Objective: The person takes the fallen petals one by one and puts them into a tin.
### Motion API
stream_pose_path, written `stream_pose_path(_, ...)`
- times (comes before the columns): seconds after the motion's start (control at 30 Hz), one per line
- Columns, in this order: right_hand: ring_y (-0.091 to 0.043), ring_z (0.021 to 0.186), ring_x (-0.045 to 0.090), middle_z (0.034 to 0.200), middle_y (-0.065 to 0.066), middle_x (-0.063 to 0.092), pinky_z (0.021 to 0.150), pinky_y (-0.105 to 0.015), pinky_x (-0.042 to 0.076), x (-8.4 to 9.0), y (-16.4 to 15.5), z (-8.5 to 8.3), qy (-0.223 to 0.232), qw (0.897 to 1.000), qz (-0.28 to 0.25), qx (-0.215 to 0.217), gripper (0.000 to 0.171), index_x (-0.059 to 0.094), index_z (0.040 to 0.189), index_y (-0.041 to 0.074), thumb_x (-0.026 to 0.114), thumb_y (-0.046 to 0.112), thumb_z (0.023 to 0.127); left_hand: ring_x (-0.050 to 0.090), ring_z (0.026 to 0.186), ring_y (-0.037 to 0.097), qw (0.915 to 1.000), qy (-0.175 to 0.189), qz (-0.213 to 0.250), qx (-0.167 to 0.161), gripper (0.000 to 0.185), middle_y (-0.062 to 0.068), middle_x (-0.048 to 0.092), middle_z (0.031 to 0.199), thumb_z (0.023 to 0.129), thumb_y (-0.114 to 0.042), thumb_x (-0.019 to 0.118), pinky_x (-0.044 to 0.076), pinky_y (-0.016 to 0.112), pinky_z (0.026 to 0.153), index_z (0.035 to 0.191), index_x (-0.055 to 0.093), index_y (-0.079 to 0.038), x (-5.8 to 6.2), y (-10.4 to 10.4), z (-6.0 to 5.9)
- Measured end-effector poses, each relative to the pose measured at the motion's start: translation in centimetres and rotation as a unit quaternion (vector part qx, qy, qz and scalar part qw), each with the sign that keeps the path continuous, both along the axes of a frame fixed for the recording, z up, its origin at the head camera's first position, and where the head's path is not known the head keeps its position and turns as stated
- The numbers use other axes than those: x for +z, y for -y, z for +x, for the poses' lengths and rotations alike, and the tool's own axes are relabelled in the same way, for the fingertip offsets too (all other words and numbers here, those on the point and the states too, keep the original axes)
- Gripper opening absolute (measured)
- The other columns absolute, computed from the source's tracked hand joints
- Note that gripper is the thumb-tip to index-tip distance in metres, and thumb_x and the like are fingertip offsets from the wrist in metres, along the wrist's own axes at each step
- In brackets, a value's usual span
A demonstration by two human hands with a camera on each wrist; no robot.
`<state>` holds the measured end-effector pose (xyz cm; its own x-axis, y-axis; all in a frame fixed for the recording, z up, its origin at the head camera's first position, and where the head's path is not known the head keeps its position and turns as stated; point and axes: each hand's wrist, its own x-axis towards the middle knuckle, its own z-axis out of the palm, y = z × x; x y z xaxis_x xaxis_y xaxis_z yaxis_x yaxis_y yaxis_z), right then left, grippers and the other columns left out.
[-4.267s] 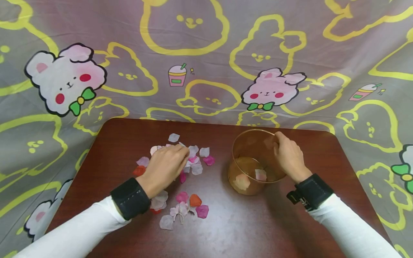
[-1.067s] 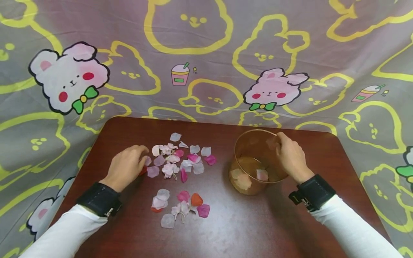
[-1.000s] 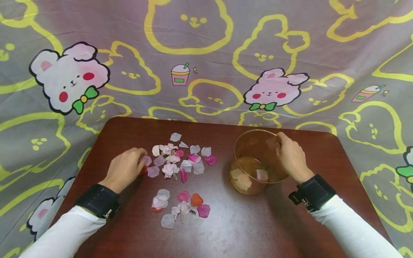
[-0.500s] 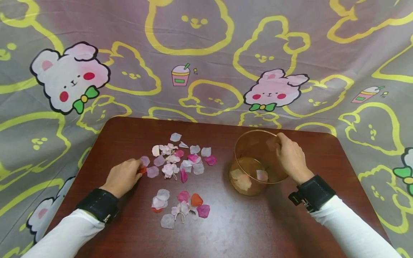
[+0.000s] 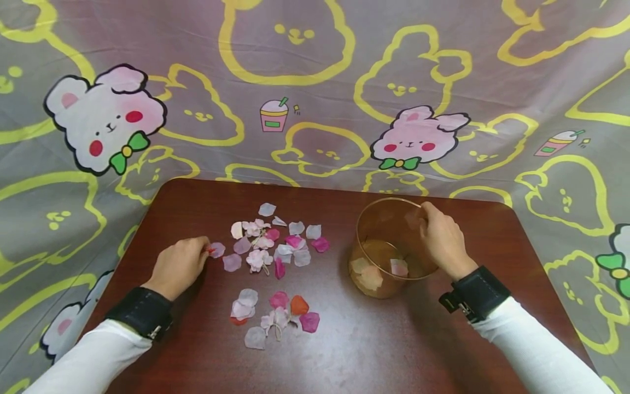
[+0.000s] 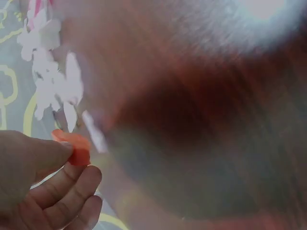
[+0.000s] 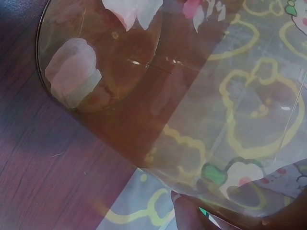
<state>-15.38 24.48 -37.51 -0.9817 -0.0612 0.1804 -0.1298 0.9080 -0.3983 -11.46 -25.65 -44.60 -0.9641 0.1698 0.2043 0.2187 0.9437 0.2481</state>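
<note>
The left hand pinches an orange petal between thumb and fingertips, the scattered petals just beyond it; the right hand grips the amber cup by its far rim, petals inside

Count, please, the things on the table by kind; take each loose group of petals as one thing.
Hands: 2, the left hand pinching an orange petal, the right hand holding the rim of the clear cup.
Clear cups: 1.
Petal groups: 2, the upper group and the lower group.
Total: 5.
</note>
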Motion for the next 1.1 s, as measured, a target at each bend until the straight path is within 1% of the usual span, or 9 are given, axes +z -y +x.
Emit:
stream_pose_path(0.1,-0.026,0.059,0.049,0.074,-0.013,0.057,0.048,-0.033,0.032,0.0,0.0,0.0,-0.001,1.000,-0.001,0.002,0.011,0.059,0.105,0.003,0.051,0.002,0.098,0.067,0.068,0.038,0.9999,-0.007,0.008,0.004,0.004,0.020,0.071,0.081,0.087,-0.002,0.070,0.050,0.055,0.056,0.090,0.068,-0.001,0.9,0.1,-0.3)
stream_pose_path(0.2,-0.026,0.058,0.049,0.074,-0.013,0.057,0.048,-0.033,0.032,0.0,0.0,0.0,-0.002,1.000,-0.001,0.003,0.011,0.059,0.104,0.003,0.050,0.002,0.098,0.066,0.068,0.035,0.9998,-0.006,0.014,0.011,0.006,0.019,0.072,0.084,0.089,-0.004,0.069,0.051,0.054,0.057,0.093,0.068,-0.001,1.9,-0.2,-0.5)
stream_pose_path(0.33,-0.026,0.058,0.050,0.073,-0.014,0.058,0.047,-0.033,0.031,0.0,0.0,0.0,-0.003,1.000,0.000,0.003,0.012,0.059,0.105,0.003,0.050,0.002,0.098,0.065,0.068,0.032,0.9998,-0.006,0.017,0.012,0.008,0.019,0.072,0.087,0.090,-0.005,0.069,0.051,0.053,0.057,0.096,0.069,-0.001,3.1,-1.0,-0.6)
stream_pose_path(0.47,-0.026,0.058,0.050,0.073,-0.014,0.058,0.047,-0.033,0.032,0.0,0.0,0.0,-0.003,1.000,-0.001,0.003,0.012,0.059,0.105,0.003,0.049,0.002,0.098,0.065,0.069,0.029,0.9998,-0.009,0.016,0.006,0.008,0.017,0.072,0.087,0.090,-0.006,0.069,0.051,0.050,0.058,0.096,0.069,-0.001,3.9,-2.1,-0.8)
stream_pose_path(0.67,-0.025,0.056,0.048,0.071,-0.013,0.055,0.047,-0.032,0.031,0.0,0.1,0.0,0.004,1.000,-0.002,0.002,0.011,0.059,0.105,0.003,0.050,0.002,0.098,0.065,0.072,0.026,0.9995,-0.022,0.021,-0.010,0.008,0.014,0.072,0.088,0.092,-0.008,0.068,0.052,0.048,0.062,0.098,0.070,-0.002,4.9,-4.1,-1.2)
stream_pose_path(0.8,-0.025,0.056,0.048,0.072,-0.013,0.056,0.047,-0.032,0.031,-0.2,0.2,0.1,0.004,1.000,-0.002,0.002,0.012,0.059,0.107,0.003,0.050,0.003,0.098,0.065,0.073,0.026,0.9989,-0.034,0.023,-0.022,0.009,0.014,0.073,0.090,0.092,-0.008,0.069,0.053,0.047,0.064,0.099,0.070,-0.003,5.9,-5.7,-1.7)
stream_pose_path(0.97,-0.026,0.057,0.049,0.073,-0.013,0.057,0.047,-0.033,0.032,-0.2,0.1,0.0,-0.001,1.000,0.000,-0.001,0.012,0.060,0.107,0.003,0.051,0.003,0.098,0.063,0.071,0.023,0.9973,-0.047,0.019,-0.054,0.010,0.012,0.073,0.090,0.091,-0.009,0.071,0.054,0.045,0.065,0.100,0.070,-0.003,7.2,-8.1,-2.0)
stream_pose_path(1.1,-0.027,0.058,0.051,0.074,-0.014,0.058,0.048,-0.033,0.032,-0.2,0.0,0.0,-0.001,1.000,0.001,-0.004,0.012,0.060,0.107,0.003,0.051,0.003,0.098,0.067,0.075,0.024,0.9942,-0.060,0.026,-0.085,0.011,0.011,0.074,0.091,0.092,-0.011,0.072,0.056,0.044,0.067,0.100,0.071,-0.004,8.0,-10.2,-2.0)
